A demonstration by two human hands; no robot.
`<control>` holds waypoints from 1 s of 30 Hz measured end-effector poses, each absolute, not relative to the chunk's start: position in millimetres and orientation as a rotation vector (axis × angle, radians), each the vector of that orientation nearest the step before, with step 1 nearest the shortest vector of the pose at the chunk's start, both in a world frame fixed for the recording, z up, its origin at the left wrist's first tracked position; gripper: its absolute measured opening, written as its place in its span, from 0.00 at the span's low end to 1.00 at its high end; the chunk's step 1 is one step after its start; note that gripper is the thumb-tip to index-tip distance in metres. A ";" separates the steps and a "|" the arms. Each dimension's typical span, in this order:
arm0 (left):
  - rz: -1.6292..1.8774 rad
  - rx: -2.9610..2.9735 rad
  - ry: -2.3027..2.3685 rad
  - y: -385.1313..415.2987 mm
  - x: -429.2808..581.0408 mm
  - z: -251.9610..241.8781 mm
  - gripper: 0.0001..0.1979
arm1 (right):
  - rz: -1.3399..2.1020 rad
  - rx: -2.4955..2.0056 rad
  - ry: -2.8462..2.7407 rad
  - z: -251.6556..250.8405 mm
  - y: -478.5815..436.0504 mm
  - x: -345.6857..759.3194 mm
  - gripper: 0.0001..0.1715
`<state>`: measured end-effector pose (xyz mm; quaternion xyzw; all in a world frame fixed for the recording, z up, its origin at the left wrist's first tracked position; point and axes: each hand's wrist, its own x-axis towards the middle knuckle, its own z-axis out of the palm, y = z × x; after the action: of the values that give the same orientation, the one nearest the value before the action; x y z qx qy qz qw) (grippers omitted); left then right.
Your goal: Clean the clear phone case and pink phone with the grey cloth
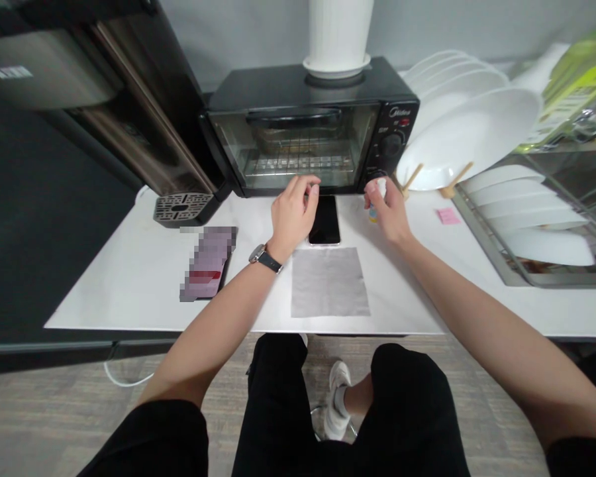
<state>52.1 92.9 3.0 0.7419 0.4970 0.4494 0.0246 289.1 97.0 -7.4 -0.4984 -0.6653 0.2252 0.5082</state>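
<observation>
Head cam: R hand (388, 212) pinches small bottle (375, 202); L hand (293, 211) curled at phone (324, 222) top, grip unclear, before toaster oven (308, 99).

The smartphone (324, 220) at twelve o'clock was glossy black, the cloth (329, 283) at six plain grey, the plates (471, 132) at two white, the sticky note (447, 215) pink.

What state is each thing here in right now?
Left hand: raised over the smartphone's top end, fingers curled.
Right hand: gripping a small bottle.
Smartphone: lying flat, screen dark.
Grey cloth: spread flat.
Toaster oven: door shut.
White plate: tilted on a wooden stand.
</observation>
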 end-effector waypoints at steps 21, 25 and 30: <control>0.581 2.443 1.799 90.7 51.2 -6.3 0.24 | 0.226 -1.105 -1.291 4.6 82.4 280.9 0.23; 0.557 2.450 1.774 89.3 51.4 -5.4 0.29 | 0.145 -1.149 -1.373 7.8 71.4 286.5 0.28; 0.601 2.415 1.740 88.9 54.4 -5.6 0.35 | 0.269 -0.982 -1.706 8.8 57.8 283.6 0.31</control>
<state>54.4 88.9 -5.6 0.7943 0.5722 0.1977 0.0523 283.6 57.8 8.8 -0.4140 -0.7195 0.1136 0.5459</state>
